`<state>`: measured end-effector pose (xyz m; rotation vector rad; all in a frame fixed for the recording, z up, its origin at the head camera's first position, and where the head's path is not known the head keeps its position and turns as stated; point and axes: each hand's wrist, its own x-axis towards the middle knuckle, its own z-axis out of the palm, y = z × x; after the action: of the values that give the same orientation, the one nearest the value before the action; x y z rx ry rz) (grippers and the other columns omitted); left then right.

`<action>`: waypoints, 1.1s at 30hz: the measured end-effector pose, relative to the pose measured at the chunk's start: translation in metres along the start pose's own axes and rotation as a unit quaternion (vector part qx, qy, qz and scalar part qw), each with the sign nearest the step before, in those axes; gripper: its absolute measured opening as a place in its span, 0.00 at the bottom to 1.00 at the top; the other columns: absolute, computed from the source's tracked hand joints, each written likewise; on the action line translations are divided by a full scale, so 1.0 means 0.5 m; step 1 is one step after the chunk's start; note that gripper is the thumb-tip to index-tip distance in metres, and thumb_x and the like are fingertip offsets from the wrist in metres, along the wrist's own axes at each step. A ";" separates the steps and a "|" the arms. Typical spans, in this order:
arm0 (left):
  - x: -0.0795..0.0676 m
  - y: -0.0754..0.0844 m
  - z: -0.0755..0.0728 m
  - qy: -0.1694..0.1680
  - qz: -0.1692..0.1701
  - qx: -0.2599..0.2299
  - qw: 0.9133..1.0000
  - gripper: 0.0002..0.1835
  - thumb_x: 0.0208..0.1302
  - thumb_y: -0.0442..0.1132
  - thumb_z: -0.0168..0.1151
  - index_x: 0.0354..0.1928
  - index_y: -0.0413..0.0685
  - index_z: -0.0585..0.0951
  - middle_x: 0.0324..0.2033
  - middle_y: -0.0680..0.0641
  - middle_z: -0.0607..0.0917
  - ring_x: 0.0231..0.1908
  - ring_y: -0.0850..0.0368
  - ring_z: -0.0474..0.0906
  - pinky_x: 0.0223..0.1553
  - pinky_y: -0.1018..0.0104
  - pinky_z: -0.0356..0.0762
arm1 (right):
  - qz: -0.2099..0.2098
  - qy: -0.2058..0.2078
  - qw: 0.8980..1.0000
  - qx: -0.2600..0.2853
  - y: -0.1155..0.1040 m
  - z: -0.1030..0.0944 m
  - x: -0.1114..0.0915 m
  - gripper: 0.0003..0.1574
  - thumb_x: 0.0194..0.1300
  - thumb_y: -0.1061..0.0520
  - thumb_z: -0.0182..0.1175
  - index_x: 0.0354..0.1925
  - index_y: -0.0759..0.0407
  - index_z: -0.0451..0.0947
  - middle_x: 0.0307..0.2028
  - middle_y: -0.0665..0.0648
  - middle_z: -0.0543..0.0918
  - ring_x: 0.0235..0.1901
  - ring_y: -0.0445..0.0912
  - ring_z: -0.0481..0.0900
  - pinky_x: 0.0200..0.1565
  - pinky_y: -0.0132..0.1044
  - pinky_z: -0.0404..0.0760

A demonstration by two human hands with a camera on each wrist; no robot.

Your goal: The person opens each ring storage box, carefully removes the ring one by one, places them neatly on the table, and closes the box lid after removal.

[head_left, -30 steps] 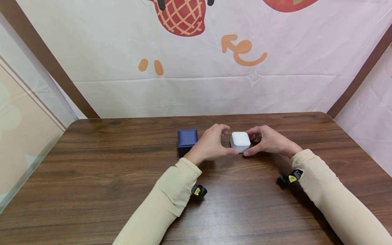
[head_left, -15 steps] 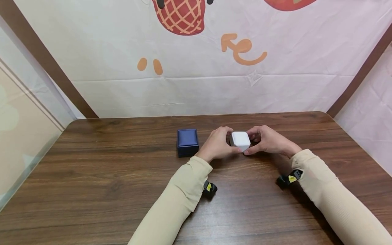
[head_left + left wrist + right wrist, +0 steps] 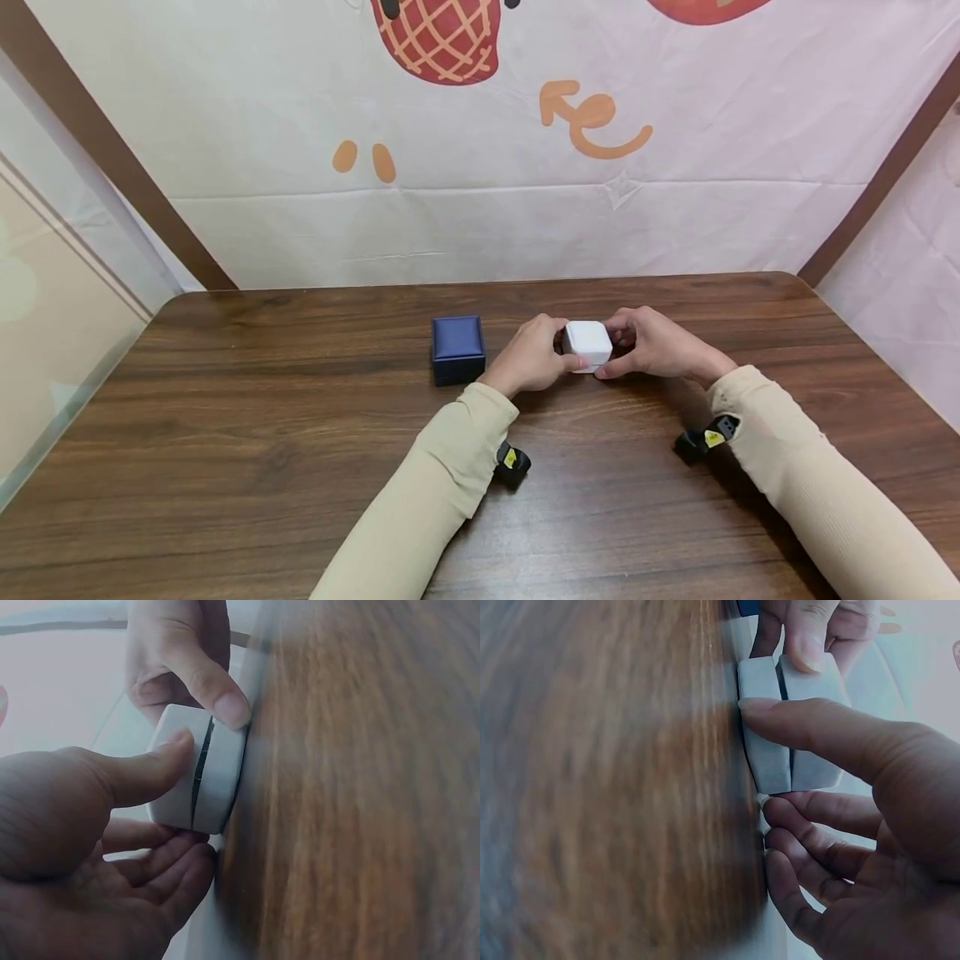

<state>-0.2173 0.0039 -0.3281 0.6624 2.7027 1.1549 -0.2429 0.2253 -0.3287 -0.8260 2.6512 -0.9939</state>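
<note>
A small white jewelry box (image 3: 588, 340) stands on the wooden table between my two hands. My left hand (image 3: 527, 358) pinches its lid (image 3: 174, 780), thumb on the front and fingers behind. My right hand (image 3: 662, 346) grips the lower half, its thumb on the base (image 3: 769, 754) near the tabletop. Both wrist views show a narrow dark gap between lid and base, wider toward one end. The inside of the box cannot be seen.
To the left of my left hand stands a dark blue jewelry box (image 3: 458, 350), its lid down. The brown wooden table (image 3: 225, 433) ends at a white printed cloth (image 3: 315, 233) hanging behind it.
My left hand has moved right, from beside the white jewelry box to a pinch on its lid. A slit now shows near the box's lower front. My right hand has stayed in place.
</note>
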 end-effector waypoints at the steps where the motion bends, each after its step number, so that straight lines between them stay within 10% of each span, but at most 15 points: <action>1: 0.001 0.000 0.000 -0.001 -0.002 -0.004 1.000 0.16 0.66 0.40 0.71 0.52 0.39 0.84 0.43 0.44 0.84 0.44 0.53 0.78 0.48 0.63 0.75 | -0.001 0.001 1.000 -0.002 0.000 0.001 0.000 0.27 0.51 0.57 0.81 0.50 0.62 0.86 0.40 0.56 0.81 0.40 0.50 0.77 0.43 0.38 0.75; 13: 0.006 -0.003 0.003 -0.012 -0.050 -0.090 0.995 0.20 0.74 0.47 0.62 0.54 0.37 0.81 0.46 0.43 0.81 0.47 0.53 0.75 0.49 0.63 0.74 | 0.006 0.009 1.000 -0.003 -0.005 0.002 -0.001 0.24 0.50 0.56 0.82 0.44 0.62 0.86 0.37 0.56 0.80 0.39 0.49 0.76 0.41 0.37 0.73; 33: 0.006 0.010 0.020 0.056 -0.144 -0.247 0.957 0.29 0.75 0.55 0.57 0.57 0.33 0.79 0.50 0.42 0.83 0.50 0.53 0.75 0.55 0.60 0.73 | 0.029 0.013 0.999 0.002 -0.007 0.002 0.004 0.21 0.48 0.57 0.82 0.38 0.63 0.85 0.36 0.56 0.81 0.37 0.49 0.74 0.39 0.35 0.72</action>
<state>-0.2154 0.0151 -0.3313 0.1272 2.3286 1.7227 -0.2426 0.2213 -0.3272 -0.7362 2.6779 -1.0011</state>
